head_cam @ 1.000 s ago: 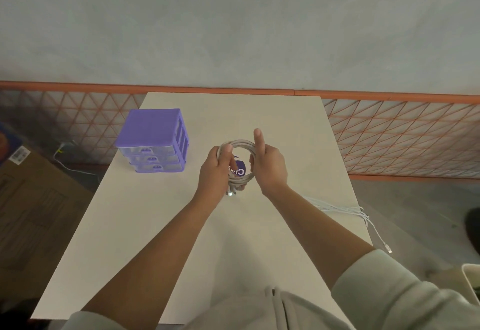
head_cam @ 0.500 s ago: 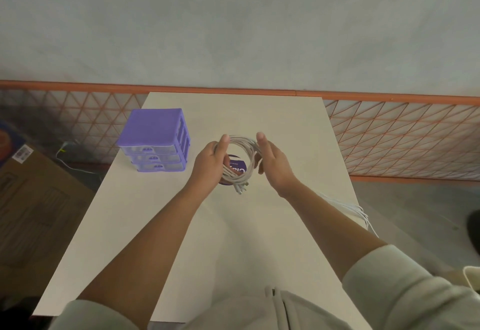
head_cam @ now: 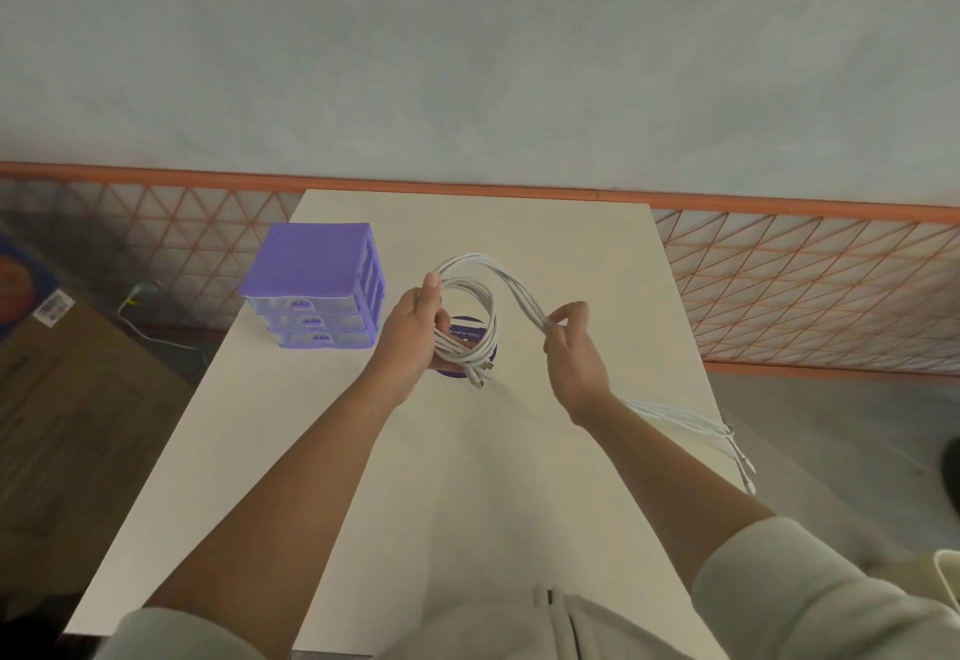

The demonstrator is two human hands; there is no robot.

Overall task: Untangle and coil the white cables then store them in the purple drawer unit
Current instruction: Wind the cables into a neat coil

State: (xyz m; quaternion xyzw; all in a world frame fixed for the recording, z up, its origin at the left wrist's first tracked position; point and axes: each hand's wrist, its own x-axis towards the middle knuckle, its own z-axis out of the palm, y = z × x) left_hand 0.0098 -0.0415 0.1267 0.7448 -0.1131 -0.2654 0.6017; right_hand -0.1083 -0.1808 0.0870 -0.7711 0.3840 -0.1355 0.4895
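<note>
My left hand grips a coil of white cables above the table's middle; plug ends stick out below the coil. From the coil's top a strand bundle arcs right into my right hand, which pinches it between thumb and fingers. The loose cable tails run on under my right wrist and hang over the table's right edge. The purple drawer unit stands at the back left, its three clear-fronted drawers shut, about a hand's width left of my left hand.
A round purple sticker lies on the white table beneath the coil. An orange lattice fence runs behind the table. A cardboard box sits on the floor at left. A white object's rim shows at bottom right.
My right hand has moved off the coil to the right, drawing the strand bundle out into an arc. My left hand keeps hold of the coil, and the loose tails have slid nearer.
</note>
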